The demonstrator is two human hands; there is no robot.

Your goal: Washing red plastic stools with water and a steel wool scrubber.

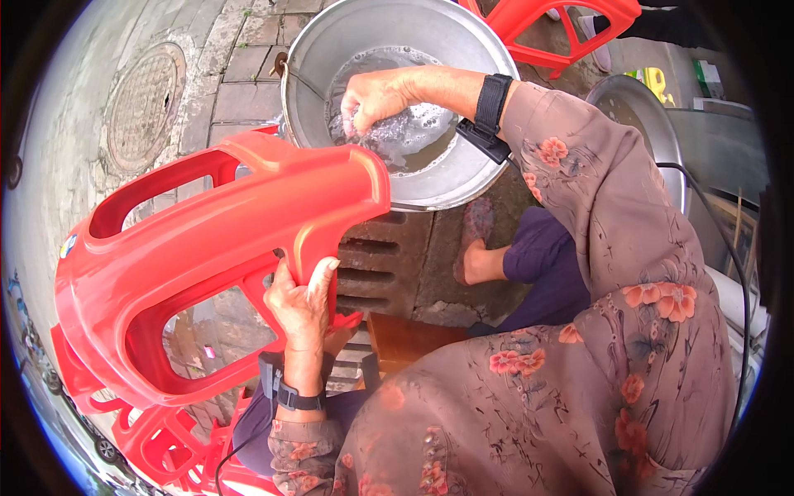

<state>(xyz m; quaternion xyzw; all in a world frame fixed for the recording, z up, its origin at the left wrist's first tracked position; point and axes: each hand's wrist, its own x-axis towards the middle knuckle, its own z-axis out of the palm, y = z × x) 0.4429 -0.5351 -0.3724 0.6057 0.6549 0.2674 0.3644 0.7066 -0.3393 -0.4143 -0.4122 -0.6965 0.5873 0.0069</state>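
Observation:
A red plastic stool [207,273] lies tilted on its side at the left, with large openings between its legs. My left hand [299,306] grips the edge of one of its legs, thumb outstretched along the plastic. Beyond it stands a round metal bucket [310,62] holding cloudy, foamy water [430,149]. My right hand [376,101] reaches down into the bucket at the water, its fingers closed. A greyish, wet, textured patch shows just under that hand; whether it is a cloth or only bubbles is unclear.
More red stools [165,442] are piled at the lower left, and another red stool [562,29] stands at the far right. A metal basin [620,95] sits behind my right arm. Below the bucket is a slotted drain grate [368,264]. A round manhole cover [147,103] lies left.

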